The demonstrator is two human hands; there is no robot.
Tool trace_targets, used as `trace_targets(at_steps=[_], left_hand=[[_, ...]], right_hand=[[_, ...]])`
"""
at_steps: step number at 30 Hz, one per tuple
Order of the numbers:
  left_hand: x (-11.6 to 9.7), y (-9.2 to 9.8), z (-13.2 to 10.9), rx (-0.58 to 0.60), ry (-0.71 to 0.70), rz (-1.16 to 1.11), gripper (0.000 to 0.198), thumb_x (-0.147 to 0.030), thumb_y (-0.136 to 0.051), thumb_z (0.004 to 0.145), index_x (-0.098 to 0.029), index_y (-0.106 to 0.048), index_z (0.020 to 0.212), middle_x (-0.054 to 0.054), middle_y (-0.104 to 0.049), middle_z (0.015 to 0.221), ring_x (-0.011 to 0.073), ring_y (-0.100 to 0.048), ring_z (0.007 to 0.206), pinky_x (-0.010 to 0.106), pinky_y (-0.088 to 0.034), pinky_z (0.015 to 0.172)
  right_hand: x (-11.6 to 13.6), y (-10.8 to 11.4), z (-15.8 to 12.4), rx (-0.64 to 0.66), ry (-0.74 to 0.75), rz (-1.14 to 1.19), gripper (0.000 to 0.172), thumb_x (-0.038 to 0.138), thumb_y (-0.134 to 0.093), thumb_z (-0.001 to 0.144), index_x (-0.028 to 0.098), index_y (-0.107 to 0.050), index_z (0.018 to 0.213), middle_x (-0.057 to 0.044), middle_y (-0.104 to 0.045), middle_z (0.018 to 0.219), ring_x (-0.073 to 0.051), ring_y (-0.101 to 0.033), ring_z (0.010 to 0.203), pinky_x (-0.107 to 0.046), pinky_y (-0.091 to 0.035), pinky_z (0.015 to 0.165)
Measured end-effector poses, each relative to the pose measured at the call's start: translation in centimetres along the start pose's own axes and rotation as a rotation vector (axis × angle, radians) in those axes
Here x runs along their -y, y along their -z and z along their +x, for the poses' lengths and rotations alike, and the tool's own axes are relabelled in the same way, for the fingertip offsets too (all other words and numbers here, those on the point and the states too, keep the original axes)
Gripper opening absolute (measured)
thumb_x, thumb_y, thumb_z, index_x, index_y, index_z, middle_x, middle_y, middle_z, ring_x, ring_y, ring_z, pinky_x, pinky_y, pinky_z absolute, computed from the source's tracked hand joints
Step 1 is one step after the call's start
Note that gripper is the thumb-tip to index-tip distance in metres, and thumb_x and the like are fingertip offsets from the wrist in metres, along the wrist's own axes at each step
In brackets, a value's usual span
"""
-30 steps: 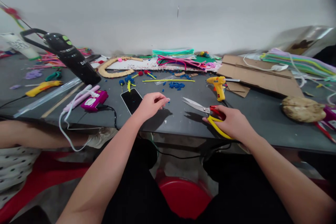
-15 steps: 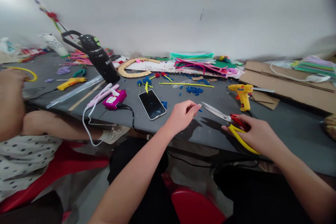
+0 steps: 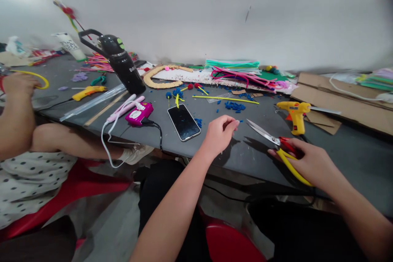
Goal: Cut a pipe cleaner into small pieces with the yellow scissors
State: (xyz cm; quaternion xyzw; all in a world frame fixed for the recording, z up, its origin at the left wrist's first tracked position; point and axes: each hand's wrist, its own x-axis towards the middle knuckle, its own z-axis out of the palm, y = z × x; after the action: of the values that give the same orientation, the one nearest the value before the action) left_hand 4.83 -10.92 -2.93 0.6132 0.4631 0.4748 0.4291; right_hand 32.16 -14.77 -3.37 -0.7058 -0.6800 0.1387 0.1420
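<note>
My left hand (image 3: 221, 133) is above the front of the grey table, thumb and fingertips pinched together. A tiny blue bit (image 3: 241, 121) shows right by the fingertips; I cannot tell whether it is held or lies on the table. My right hand (image 3: 316, 159) grips scissors (image 3: 284, 147) with one red and one yellow handle. Their blades point left towards my left fingertips, a short gap away. Beyond the hands lies a pile of short blue fuzzy pieces (image 3: 235, 107), with a yellow pipe cleaner (image 3: 225, 99) behind it. Left of my left hand lies a phone (image 3: 184, 123).
A yellow glue gun (image 3: 296, 114) stands right of the scissors, before cardboard sheets (image 3: 346, 98). To the left are a magenta power adapter (image 3: 139, 114) with cables and a tilted black bottle (image 3: 125, 69). Another person's arm (image 3: 15, 118) is at far left. Pink pipe cleaners (image 3: 245, 77) lie behind.
The view has swung slightly left, so everything sits further right. The scissor tips are a little further from my left fingertips. Both hands keep their grips.
</note>
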Motion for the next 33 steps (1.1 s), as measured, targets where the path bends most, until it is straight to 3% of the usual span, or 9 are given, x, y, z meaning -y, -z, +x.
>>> trace_targets(at_steps=[9,16,20,24,29,33], left_hand=[[-0.2,0.6,-0.9,-0.006,-0.075,0.135,0.019,-0.032,-0.053,0.093,-0.018,-0.065,0.088,0.002,-0.068,0.080,0.0132,-0.060,0.071,0.026,-0.046,0.067],[-0.4,0.3,-0.9,-0.021,-0.045,0.067,0.022,-0.038,-0.060,0.090,-0.018,-0.069,0.091,0.005,-0.071,0.083,0.0149,-0.065,0.073,0.027,-0.050,0.069],[-0.4,0.7,-0.6,-0.009,-0.048,0.058,0.019,-0.033,-0.056,0.092,-0.017,-0.067,0.091,0.003,-0.069,0.080,0.0139,-0.065,0.070,0.026,-0.051,0.068],[-0.3,1.3,-0.3,-0.016,-0.092,0.157,0.019,-0.030,-0.052,0.093,-0.018,-0.065,0.090,0.002,-0.067,0.080,0.0135,-0.064,0.070,0.025,-0.049,0.068],[-0.2,1.6,-0.3,-0.037,-0.130,0.289,0.020,-0.030,-0.051,0.093,-0.018,-0.065,0.086,0.001,-0.067,0.076,0.0137,-0.061,0.069,0.025,-0.045,0.067],[-0.1,1.4,-0.5,-0.060,-0.132,0.303,0.021,-0.032,-0.052,0.094,-0.019,-0.066,0.088,0.002,-0.069,0.078,0.0148,-0.063,0.071,0.025,-0.046,0.069]], right_hand=[[-0.2,-0.2,-0.2,-0.068,0.047,0.038,0.051,0.063,-0.071,0.068,0.023,-0.070,0.099,-0.002,-0.072,0.078,-0.023,-0.065,0.073,-0.029,-0.045,0.061],[0.0,-0.2,-0.4,-0.075,0.089,0.033,0.047,0.059,-0.070,0.072,0.021,-0.070,0.100,-0.005,-0.073,0.081,-0.024,-0.065,0.073,-0.031,-0.047,0.061],[0.1,0.0,-0.3,-0.083,0.116,0.051,0.043,0.055,-0.072,0.071,0.021,-0.069,0.097,-0.003,-0.071,0.076,-0.021,-0.063,0.069,-0.029,-0.046,0.060],[0.4,0.3,-0.5,-0.044,0.145,0.050,0.041,0.057,-0.070,0.073,0.021,-0.067,0.092,-0.002,-0.067,0.071,-0.018,-0.058,0.064,-0.028,-0.044,0.059],[0.3,0.3,-0.7,-0.037,0.223,0.100,0.045,0.057,-0.068,0.076,0.021,-0.069,0.102,-0.002,-0.070,0.078,-0.018,-0.059,0.067,-0.027,-0.043,0.059],[0.4,0.1,-0.6,-0.044,0.254,0.054,0.042,0.060,-0.065,0.077,0.021,-0.070,0.093,-0.001,-0.066,0.070,-0.017,-0.054,0.061,-0.027,-0.040,0.058]])
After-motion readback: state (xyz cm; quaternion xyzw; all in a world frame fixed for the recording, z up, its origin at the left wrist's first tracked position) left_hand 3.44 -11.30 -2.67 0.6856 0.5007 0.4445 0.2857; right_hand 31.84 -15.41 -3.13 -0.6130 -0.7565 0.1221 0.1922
